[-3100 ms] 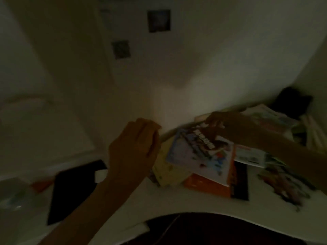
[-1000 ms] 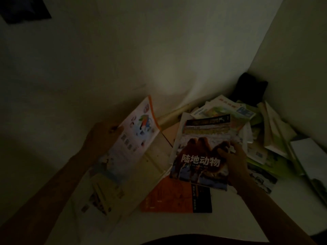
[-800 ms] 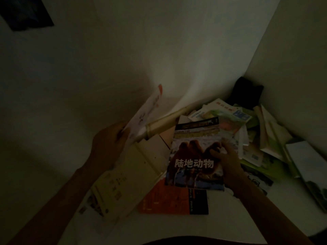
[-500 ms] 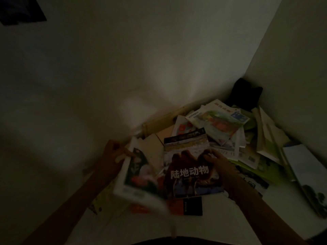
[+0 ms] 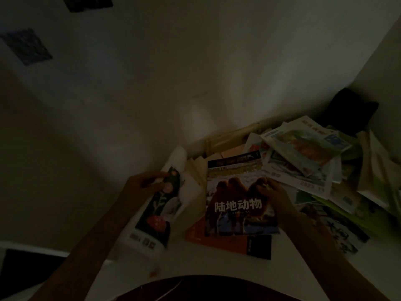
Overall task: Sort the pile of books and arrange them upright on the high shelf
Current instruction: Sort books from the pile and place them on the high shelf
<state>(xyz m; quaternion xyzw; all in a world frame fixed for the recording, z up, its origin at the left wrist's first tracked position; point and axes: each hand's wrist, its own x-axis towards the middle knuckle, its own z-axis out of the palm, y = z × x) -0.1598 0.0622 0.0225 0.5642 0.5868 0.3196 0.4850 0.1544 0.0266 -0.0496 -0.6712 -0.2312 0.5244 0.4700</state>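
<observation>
Gripping a dark-covered book by its far end, the left hand holds it tilted over the shelf's near-left edge. The right hand pinches the camel-cover book lying on an orange book. Loose books are heaped in the far-right corner.

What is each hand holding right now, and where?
Left hand grips the dark flower book near its top edge; right hand holds the animal book by its right edge.
</observation>
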